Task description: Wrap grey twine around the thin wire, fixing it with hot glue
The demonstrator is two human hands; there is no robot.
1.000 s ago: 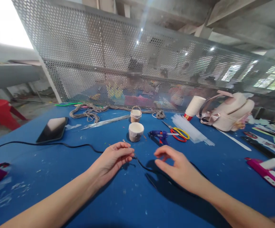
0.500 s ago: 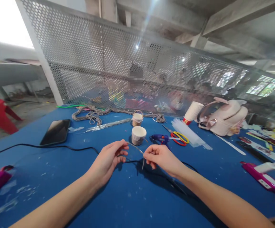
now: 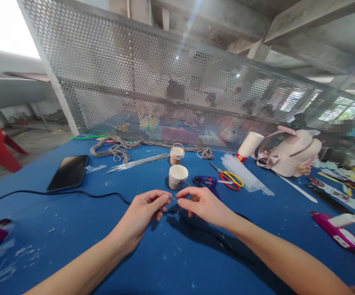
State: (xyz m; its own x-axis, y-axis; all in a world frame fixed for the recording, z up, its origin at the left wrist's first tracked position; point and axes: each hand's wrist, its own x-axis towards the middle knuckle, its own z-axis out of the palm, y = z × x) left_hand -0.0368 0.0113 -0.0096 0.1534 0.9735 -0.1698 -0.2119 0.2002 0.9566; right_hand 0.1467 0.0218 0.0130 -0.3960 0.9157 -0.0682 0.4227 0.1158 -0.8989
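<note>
Both my hands meet over the blue table (image 3: 73, 246), a little above a black cable (image 3: 82, 193). My left hand (image 3: 146, 209) pinches one end of a thin wire (image 3: 173, 198) between thumb and forefinger. My right hand (image 3: 201, 203) pinches the other end, fingertips almost touching the left ones. Only a short bit of the wire shows between them. Just beyond the hands stands a small twine-wrapped cup (image 3: 177, 176), with a smaller basket-like cup (image 3: 177, 154) behind it.
A blue glue gun (image 3: 206, 180) and red-and-yellow scissors (image 3: 231, 178) lie right of the cups. A phone (image 3: 68, 172), a twine bundle (image 3: 116, 148), thin metal rods (image 3: 137, 162), paper cups (image 3: 249, 145), a pale backpack (image 3: 290, 151) and pink tools (image 3: 337, 229) ring the table. People sit behind a perforated screen (image 3: 165, 82).
My right hand closed, took the free end of the wire and moved left until it met my left hand. The wire's arc between the hands has shrunk to a short stub.
</note>
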